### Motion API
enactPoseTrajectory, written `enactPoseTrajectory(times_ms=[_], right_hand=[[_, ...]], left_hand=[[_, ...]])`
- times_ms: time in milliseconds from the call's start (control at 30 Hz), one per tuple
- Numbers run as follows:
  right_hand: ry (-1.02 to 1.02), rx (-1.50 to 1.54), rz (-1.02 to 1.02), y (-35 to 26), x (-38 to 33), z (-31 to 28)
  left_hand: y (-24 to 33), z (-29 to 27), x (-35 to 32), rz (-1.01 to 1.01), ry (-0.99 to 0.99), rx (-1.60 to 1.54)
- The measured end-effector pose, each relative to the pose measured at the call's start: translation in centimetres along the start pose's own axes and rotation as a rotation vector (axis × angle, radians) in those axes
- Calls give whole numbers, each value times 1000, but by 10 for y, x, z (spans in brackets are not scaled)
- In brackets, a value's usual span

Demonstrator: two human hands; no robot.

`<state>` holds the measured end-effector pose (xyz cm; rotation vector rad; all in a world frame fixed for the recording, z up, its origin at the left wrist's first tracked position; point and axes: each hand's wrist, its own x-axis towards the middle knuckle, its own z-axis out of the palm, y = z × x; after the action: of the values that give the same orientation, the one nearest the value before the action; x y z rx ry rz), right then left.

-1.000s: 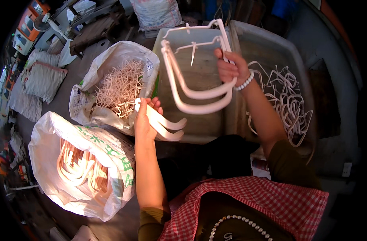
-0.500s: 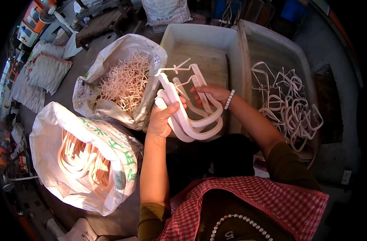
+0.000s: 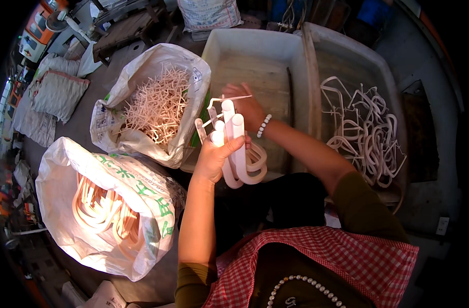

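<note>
My left hand (image 3: 214,158) is closed around several pale pink U-shaped plastic pieces (image 3: 238,149), whose curved ends hang down over my lap. Thin moulding sprues (image 3: 231,98) still join their upper ends. Just beyond these sprues is my right hand (image 3: 248,109), its fingers stretched out and partly apart; whether it touches a sprue is hard to make out. To the left, a white woven sack (image 3: 102,97) holds a heap of thin pink sprues (image 3: 160,105). A nearer sack (image 3: 55,187) contains loose U-shaped pieces (image 3: 103,208) in bright light.
Ahead of me stands a pale plastic tub (image 3: 257,36) with a dark rod (image 3: 290,97) inside. The tub at right (image 3: 347,43) holds a tangle of U-shaped pieces with sprues (image 3: 370,131). Filled sacks (image 3: 60,95) and a wooden bench (image 3: 126,38) lie farther left.
The held pieces have turned upright and moved slightly left, their ends now pointing up. My right hand has let go of them and moved up and left beyond the sprues.
</note>
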<state>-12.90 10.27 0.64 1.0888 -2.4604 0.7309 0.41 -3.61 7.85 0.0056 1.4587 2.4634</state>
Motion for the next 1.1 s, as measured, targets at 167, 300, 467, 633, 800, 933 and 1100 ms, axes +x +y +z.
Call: enactPoseTrajectory(times_ms=[167, 300, 467, 633, 800, 933, 1100], right_hand=[[52, 178, 78, 17, 6, 24], [271, 1310, 967, 16, 26, -3], [-318, 1389, 1215, 23, 11, -16], [-529, 2164, 1268, 58, 9, -31], [-12, 1960, 983, 9, 53, -101], [415, 1452, -191, -19, 119, -171], [-11, 99, 178, -78, 177, -116]], left_hand=[[2, -6, -5, -22, 12, 49], [5, -10, -18, -124, -48, 331], [-26, 15, -41, -79, -313, 724], [-50, 23, -51, 345, -390, 1199], [-42, -8, -44, 359, -384, 1295], [-21, 2, -42, 76, -30, 1057], [-22, -11, -31, 63, 192, 769]])
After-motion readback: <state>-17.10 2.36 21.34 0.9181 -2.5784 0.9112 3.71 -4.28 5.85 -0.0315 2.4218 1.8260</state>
